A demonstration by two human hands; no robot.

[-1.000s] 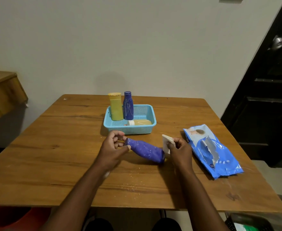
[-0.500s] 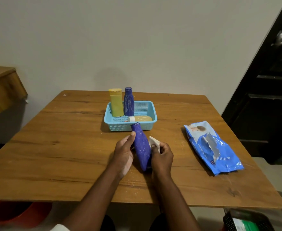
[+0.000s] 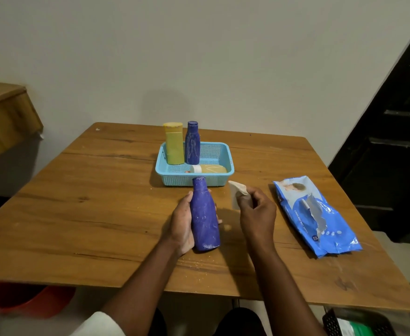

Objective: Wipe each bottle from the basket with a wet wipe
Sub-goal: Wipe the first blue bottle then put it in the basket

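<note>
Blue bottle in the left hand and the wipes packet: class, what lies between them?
In the head view, the right hand pinching a wet wipe lies between the blue bottle and the wipes packet.

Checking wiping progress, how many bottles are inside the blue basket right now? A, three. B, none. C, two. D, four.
A: the basket holds an upright yellow bottle, an upright blue bottle and a bottle lying on its side.

My wooden table point(image 3: 102, 214) carries a blue basket point(image 3: 172, 177). A blue wipes pack point(image 3: 320, 214) lies to its right.
</note>
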